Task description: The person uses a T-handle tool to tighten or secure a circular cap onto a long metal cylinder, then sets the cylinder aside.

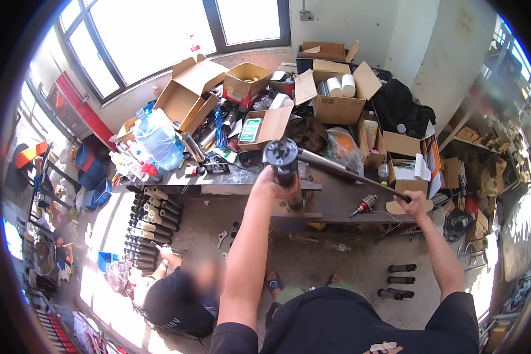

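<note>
My left hand [271, 184] is wrapped round a dark cylindrical metal part [281, 154] that stands upright above the workbench edge, its slotted round end facing up. A long metal bar [351, 171] reaches from beside that end down to the right. My right hand [413, 206] is closed round the bar's dark far end. Whether the bar joins the cylinder or passes behind it, I cannot tell. Below my left hand, a vertical metal piece [296, 199] shows at the bench edge. A red and silver part [366, 203] lies on the bench between my hands.
The cluttered workbench [330, 183] holds cardboard boxes [339, 109], a blue plastic bag [159, 138] and loose parts. At lower left a co-worker in a dark cap [174, 301] crouches beside rows of cylinders [150, 227]. Several black cylinders [401, 280] lie on the floor at right.
</note>
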`<state>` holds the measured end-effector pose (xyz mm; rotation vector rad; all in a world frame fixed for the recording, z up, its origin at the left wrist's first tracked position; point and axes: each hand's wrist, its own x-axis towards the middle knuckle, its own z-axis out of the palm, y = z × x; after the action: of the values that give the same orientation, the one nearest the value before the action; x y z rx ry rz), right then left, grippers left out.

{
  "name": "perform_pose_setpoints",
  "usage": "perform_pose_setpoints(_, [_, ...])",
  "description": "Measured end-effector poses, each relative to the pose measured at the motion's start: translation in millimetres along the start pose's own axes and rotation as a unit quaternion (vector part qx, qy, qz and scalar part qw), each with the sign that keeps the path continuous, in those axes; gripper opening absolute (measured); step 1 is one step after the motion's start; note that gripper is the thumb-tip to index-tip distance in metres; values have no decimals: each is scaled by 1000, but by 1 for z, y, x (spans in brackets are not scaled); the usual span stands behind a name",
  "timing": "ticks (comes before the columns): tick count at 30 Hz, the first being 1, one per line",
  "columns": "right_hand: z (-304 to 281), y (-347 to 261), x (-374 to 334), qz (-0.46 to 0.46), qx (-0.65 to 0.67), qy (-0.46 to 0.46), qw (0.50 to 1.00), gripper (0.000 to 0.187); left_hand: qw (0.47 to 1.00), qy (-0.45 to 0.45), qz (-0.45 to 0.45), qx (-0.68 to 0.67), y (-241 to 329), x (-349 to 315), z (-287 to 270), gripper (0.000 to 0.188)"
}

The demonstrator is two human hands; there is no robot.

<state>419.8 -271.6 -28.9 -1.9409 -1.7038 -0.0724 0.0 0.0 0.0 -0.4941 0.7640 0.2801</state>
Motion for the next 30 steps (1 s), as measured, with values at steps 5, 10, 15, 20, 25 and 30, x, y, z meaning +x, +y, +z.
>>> perform_pose_setpoints(5, [-41, -27, 32, 16, -105, 3, 994, 30, 998, 9, 57, 12, -12, 6, -1, 42])
perform_pose_setpoints(10, [-51, -121, -75, 203, -90, -84, 971, 31, 979, 128, 62, -144, -30, -20, 11, 80])
perform_pose_setpoints(15, [-108, -92, 32, 80, -320, -3, 944, 16, 989, 34, 76, -119, -19, 12, -7, 99])
perform_pose_setpoints(20, [-6, -166, -41, 245, -175, -14, 954, 30, 996, -6, 64, -60, -9, 31, -16, 80])
perform_pose_setpoints(25, [-38, -25, -4, 63, -188, 11, 980, 28, 993, 42, 67, -89, -21, 14, -1, 65])
perform_pose_setpoints(30, [-3, 100, -123, 133, -175, 22, 975, 40, 952, -220, 210, 18, -89, -23, -55, 41])
